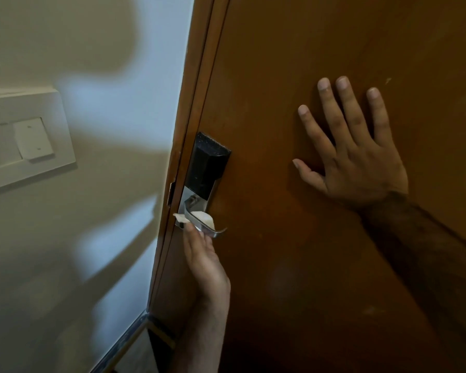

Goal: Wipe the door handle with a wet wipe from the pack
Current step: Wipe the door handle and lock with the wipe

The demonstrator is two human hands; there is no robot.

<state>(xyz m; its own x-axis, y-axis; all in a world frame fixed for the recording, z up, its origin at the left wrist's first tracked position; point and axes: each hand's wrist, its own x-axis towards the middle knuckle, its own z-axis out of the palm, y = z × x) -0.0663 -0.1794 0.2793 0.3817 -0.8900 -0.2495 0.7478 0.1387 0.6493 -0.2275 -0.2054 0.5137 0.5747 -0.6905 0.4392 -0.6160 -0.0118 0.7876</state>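
A silver lever door handle (218, 232) sticks out from a lock plate with a black upper housing (207, 165) on the brown wooden door (293, 265). A white wet wipe (203, 217) is wrapped over the lever near its base. My left hand (203, 261) reaches up from below, its fingers pressing the wipe against the handle. My right hand (353, 154) lies flat on the door to the right of the lock, fingers spread, holding nothing. The wipe pack is not in view.
A cream wall (97, 238) with shadows stands left of the door frame (183, 168). A white switch panel (27, 141) is mounted on it at the left edge. A metal threshold strip (124, 343) runs along the floor at the bottom.
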